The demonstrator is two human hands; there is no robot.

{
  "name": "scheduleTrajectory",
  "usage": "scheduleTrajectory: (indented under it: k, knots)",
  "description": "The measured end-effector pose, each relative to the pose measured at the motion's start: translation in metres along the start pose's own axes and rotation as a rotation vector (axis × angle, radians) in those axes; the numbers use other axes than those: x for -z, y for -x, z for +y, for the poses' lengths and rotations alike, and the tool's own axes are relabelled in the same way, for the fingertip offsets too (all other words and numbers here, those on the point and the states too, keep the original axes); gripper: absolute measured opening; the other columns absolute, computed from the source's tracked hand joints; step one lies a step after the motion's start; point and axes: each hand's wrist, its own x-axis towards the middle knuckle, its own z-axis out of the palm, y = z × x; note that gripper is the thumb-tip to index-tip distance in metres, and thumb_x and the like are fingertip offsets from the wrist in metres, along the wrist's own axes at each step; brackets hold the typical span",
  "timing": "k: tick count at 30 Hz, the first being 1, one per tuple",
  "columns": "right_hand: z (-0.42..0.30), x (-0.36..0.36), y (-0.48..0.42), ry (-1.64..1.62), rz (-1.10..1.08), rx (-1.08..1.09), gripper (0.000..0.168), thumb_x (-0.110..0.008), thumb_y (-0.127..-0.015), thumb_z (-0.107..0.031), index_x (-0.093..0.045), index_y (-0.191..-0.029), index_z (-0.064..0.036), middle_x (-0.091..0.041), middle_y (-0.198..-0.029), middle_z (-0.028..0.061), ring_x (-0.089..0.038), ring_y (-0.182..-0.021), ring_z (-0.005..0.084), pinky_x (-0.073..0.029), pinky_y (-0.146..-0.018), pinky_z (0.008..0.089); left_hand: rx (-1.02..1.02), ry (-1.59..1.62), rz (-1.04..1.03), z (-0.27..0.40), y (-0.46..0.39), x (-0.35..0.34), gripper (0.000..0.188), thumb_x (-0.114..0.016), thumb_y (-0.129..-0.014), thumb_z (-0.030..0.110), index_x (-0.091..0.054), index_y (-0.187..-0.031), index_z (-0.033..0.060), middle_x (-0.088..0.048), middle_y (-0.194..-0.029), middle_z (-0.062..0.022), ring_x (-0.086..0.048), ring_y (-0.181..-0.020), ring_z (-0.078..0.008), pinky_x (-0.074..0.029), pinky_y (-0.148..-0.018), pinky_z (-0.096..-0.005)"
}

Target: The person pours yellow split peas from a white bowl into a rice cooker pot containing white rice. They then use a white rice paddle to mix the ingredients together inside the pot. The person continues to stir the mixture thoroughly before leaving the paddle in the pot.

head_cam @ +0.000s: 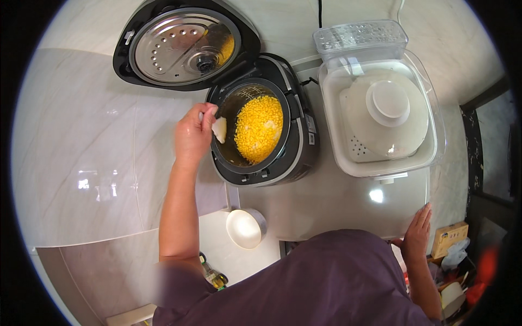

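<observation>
My left hand (pixel 191 134) grips what looks like a white rice paddle (pixel 220 129) by its handle. The paddle's blade, with some white stuff on it, hangs just over the left rim of the inner pot (pixel 229 151). Yellow corn kernels (pixel 261 128) with a few white patches among them lie in that pot, inside a black rice cooker (pixel 299 142). Its metal-lined lid (pixel 183 47) stands raised at the back left. Well apart from the cooker, my right hand (pixel 416 228) rests flat on the counter's right edge, holding nothing.
Right of the cooker stands a white basin with a clear outer bin (pixel 338 163), holding a domed cover (pixel 387 138). A clear ridged container (pixel 361 36) sits behind it. A white bowl (pixel 244 229) and a bottle (pixel 214 276) are lower left. A cardboard box (pixel 449 239) lies beyond the counter.
</observation>
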Motion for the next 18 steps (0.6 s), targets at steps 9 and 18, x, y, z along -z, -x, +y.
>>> scheduleTrajectory:
  k: [9, 18]
  knots:
    - [0.002, -0.004, 0.0, 0.009, 0.004, 0.012, 0.125, -0.09, -0.051, -0.032, -0.018, -0.14, 0.019, -0.008, -0.151, 0.0359, -0.018, -0.14, 0.0479, -0.029, -0.112, 0.0464, 0.092, 0.174, 0.017, 0.004, 0.008, -0.007, 0.013, -0.06, -0.095, 0.016, -0.065, -0.096, 0.0038, -0.067, -0.08, -0.0053, -0.054, -0.05, -0.0068, -0.043, -0.042, -0.0229]
    - [-0.001, 0.002, -0.001, 0.016, -0.021, -0.006, 0.125, -0.089, -0.052, -0.036, -0.018, -0.139, 0.019, -0.009, -0.15, 0.0364, -0.018, -0.14, 0.0479, -0.029, -0.113, 0.0451, 0.528, 0.331, -0.156, 0.007, 0.011, -0.015, 0.018, -0.065, -0.092, 0.02, -0.064, -0.096, 0.0029, -0.065, -0.073, -0.0065, -0.058, -0.049, -0.0116, -0.047, -0.044, -0.0257]
